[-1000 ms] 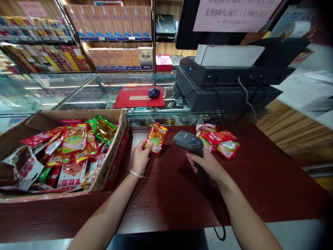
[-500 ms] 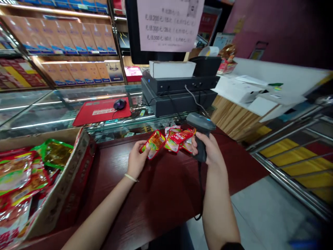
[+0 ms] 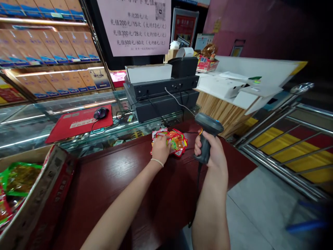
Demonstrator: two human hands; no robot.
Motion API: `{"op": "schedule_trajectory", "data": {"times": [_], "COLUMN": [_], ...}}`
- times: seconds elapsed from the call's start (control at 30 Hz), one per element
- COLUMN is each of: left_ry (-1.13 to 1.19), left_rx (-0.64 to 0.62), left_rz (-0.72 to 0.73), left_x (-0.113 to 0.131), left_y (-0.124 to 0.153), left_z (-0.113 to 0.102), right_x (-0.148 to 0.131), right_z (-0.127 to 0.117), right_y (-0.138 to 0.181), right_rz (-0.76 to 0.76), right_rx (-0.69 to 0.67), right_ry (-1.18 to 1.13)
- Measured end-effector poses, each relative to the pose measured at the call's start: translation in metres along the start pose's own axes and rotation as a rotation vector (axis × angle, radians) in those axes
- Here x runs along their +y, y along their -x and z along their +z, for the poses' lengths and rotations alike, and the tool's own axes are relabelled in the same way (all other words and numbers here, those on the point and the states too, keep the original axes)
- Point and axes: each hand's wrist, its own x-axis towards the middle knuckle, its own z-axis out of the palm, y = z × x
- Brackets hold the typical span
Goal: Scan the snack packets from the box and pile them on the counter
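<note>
My left hand [image 3: 160, 150], with a pale band on the wrist, is closed on the edge of a shiny red snack packet [image 3: 178, 141]. That packet lies over a small pile of similar packets on the dark red tabletop [image 3: 114, 194]; my fingers hide part of the pile. To the right, my right hand [image 3: 212, 147] grips a dark grey barcode scanner [image 3: 206, 139] by its handle, held above the table. Its head points left and its cable hangs down from the handle.
At the left stands an open cardboard box [image 3: 49, 194] of snack packets. Behind the table are a glass counter with a red mouse mat [image 3: 78, 121], a mouse [image 3: 101, 113] and a cash drawer [image 3: 166, 104]. A metal railing [image 3: 283, 156] runs at the right.
My left hand has moved right with the snack packet, bringing it onto the pile. The scanner stays in my right hand, now farther from the packets. The view has turned right.
</note>
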Motion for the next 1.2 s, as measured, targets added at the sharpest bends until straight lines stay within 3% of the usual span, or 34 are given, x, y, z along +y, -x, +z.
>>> {"op": "schedule_trajectory", "data": {"times": [0.17, 0.3, 0.47, 0.63, 0.77, 0.87, 0.97, 1.1, 1.2], "left_ry": [-0.078, 0.072, 0.122, -0.291, -0.713, -0.812, -0.852, -0.969, -1.059], "left_rx": [0.034, 0.082, 0.141, 0.322, 0.456, 0.551, 0.584, 0.501, 0.3], "left_rz": [0.009, 0.008, 0.007, 0.024, -0.024, -0.115, -0.184, -0.248, -0.285], "left_x": [0.006, 0.041, 0.101, 0.126, 0.12, 0.11, 0.095, 0.069, 0.049], "left_y": [0.001, 0.026, 0.084, 0.154, 0.205, 0.227, 0.23, 0.213, 0.201], "left_z": [-0.003, -0.036, -0.124, -0.236, -0.326, -0.388, -0.443, -0.494, -0.508], "right_x": [0.001, 0.002, 0.007, 0.018, 0.032, 0.043, 0.053, 0.062, 0.067], "right_z": [0.0, 0.008, 0.025, 0.062, 0.1, 0.128, 0.153, 0.182, 0.197], "right_y": [-0.001, -0.001, 0.0, 0.009, 0.024, 0.036, 0.05, 0.068, 0.077], "right_rz": [-0.002, 0.015, 0.058, 0.114, 0.168, 0.235, 0.271, 0.301, 0.322], "right_rx": [0.011, -0.039, -0.187, -0.317, -0.39, -0.478, -0.562, -0.64, -0.669], "right_ry": [-0.005, -0.036, -0.062, -0.075, -0.014, 0.05, 0.101, 0.154, 0.171]}}
